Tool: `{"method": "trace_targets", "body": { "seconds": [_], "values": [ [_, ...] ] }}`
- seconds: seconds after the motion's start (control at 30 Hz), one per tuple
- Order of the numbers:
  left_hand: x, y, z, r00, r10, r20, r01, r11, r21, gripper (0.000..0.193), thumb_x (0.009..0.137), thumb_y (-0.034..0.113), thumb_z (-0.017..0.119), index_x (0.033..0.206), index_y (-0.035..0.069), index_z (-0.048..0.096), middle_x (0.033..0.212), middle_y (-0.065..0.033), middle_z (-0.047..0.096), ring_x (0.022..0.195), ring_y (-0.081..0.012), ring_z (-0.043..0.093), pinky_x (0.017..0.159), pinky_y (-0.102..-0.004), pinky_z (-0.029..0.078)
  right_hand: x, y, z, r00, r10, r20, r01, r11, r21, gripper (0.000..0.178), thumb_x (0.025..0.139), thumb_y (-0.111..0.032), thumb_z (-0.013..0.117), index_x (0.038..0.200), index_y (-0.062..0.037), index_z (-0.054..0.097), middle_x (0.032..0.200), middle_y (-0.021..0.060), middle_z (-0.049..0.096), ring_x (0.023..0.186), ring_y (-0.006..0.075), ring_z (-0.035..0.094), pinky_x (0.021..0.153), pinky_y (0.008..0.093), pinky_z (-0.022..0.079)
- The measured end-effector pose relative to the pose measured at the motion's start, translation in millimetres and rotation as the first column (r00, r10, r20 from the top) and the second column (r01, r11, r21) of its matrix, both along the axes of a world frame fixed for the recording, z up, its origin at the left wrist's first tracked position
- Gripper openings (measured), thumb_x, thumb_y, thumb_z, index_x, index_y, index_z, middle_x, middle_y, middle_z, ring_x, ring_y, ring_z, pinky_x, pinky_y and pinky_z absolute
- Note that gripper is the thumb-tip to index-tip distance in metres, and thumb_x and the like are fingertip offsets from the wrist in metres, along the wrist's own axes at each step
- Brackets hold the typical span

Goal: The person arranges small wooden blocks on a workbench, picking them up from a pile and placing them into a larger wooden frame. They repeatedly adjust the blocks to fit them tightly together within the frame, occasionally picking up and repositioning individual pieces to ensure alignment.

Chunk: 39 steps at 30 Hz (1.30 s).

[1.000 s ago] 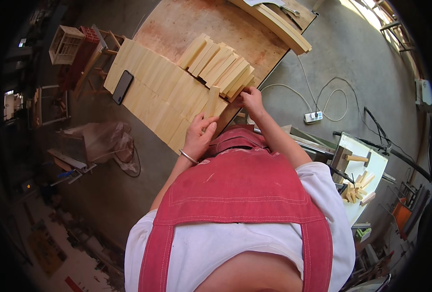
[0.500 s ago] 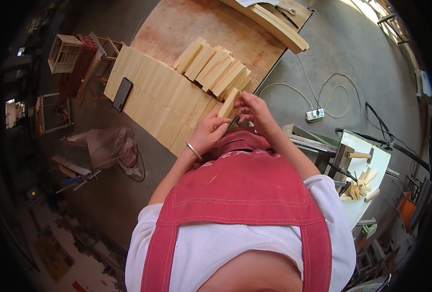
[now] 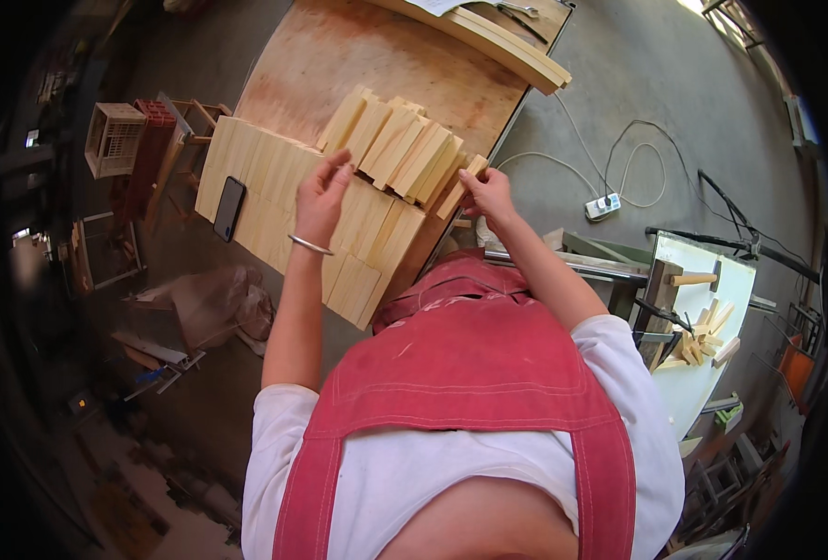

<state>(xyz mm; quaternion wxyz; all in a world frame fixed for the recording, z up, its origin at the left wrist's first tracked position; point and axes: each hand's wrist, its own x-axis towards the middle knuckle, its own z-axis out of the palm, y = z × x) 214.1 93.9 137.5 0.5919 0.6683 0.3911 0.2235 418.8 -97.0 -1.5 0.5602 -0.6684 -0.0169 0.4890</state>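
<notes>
My right hand (image 3: 491,199) grips a short pale wooden strip (image 3: 462,189) by its side, just right of a stack of wooden pieces (image 3: 403,149) on the workbench. The strip stands tilted along the stack's right end. My left hand (image 3: 321,194), with a metal bangle at the wrist, is raised by the stack's left end. Its thumb and fingers are a little apart, with nothing seen between them. Below it, flat wooden pieces (image 3: 269,173) lie side by side in rows along the bench's near side. A black phone (image 3: 229,209) rests on their left part.
Long wooden beams (image 3: 489,42) lie along the bench's far right edge, near a wrench (image 3: 523,10). On the floor at right is a white power strip (image 3: 603,206) with trailing cords. A white side table (image 3: 703,345) bears a hammer (image 3: 694,279) and wood offcuts. Crates (image 3: 115,140) stand at left.
My hands have parted. The left has let go of the strip and moved up and left to the stack; the right has carried the strip to the stack's right end.
</notes>
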Motion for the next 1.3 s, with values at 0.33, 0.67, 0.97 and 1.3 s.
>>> {"method": "trace_targets", "body": {
  "seconds": [0.33, 0.67, 0.97, 1.3],
  "values": [
    [1, 157, -76, 0.92, 0.118, -0.372, 0.023, 0.935, 0.353, 0.051, 0.094, 0.027, 0.069, 0.133, -0.004, 0.06, 0.129, -0.0192, 0.063, 0.118, -0.0243, 0.061, 0.1, -0.0367, 0.049, 11, 6, -9, 0.997, -0.019, -0.081, 0.018, 1.0, -0.015, 0.03, 0.09, -0.024, 0.066, 0.101, 0.0029, 0.061, 0.078, 0.0099, 0.067, 0.059, 0.019, 0.068, 0.043, 0.03, 0.054],
    [61, 155, -95, 0.889, -0.044, -0.456, 0.112, 0.986, 0.122, 0.05, 0.101, 0.043, 0.056, 0.1, -0.005, 0.067, 0.09, -0.0073, 0.067, 0.082, -0.0187, 0.056, 0.078, -0.034, 0.047, 6, 17, -13, 0.974, 0.011, -0.227, -0.006, 1.0, 0.025, 0.026, 0.093, -0.023, 0.065, 0.103, 0.0006, 0.064, 0.087, 0.0095, 0.071, 0.066, 0.0193, 0.069, 0.05, 0.0299, 0.055],
    [73, 153, -106, 0.871, -0.044, -0.489, 0.125, 0.983, 0.134, 0.055, 0.098, 0.048, 0.057, 0.082, -0.004, 0.064, 0.072, -0.0067, 0.059, 0.072, -0.0143, 0.048, 0.067, -0.0354, 0.043, 15, 24, -15, 0.944, 0.007, -0.33, -0.012, 1.0, -0.015, 0.023, 0.096, -0.019, 0.062, 0.107, 0.0007, 0.065, 0.088, 0.0115, 0.071, 0.067, 0.0224, 0.07, 0.054, 0.0341, 0.057],
    [73, 138, -92, 0.817, -0.105, -0.567, 0.182, 0.98, 0.08, 0.049, 0.1, 0.042, 0.058, 0.12, -0.003, 0.066, 0.107, -0.0112, 0.071, 0.101, -0.0187, 0.063, 0.091, -0.0317, 0.048, 17, 26, -7, 0.939, 0.039, -0.343, -0.053, 0.998, -0.032, 0.021, 0.097, -0.021, 0.062, 0.104, -0.0007, 0.064, 0.089, 0.0123, 0.072, 0.07, 0.0238, 0.072, 0.053, 0.0332, 0.056]
  ]
}}
